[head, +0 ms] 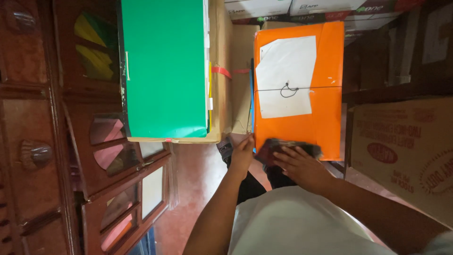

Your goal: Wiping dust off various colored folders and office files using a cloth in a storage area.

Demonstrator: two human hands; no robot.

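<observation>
Carefully, at centre frame, we steady the orange bundle (302, 80) with our left hand (243, 153) clasping its lower left corner while our right hand (299, 163), pressing a dark cloth (283, 146), should wipe evenly along its lower edge.

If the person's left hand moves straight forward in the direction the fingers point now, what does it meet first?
The left hand already seems to touch the lower left corner of the orange bundle. Going straight on, it would probably slide into the narrow gap beside the cardboard stack, though depth is unclear.
</observation>
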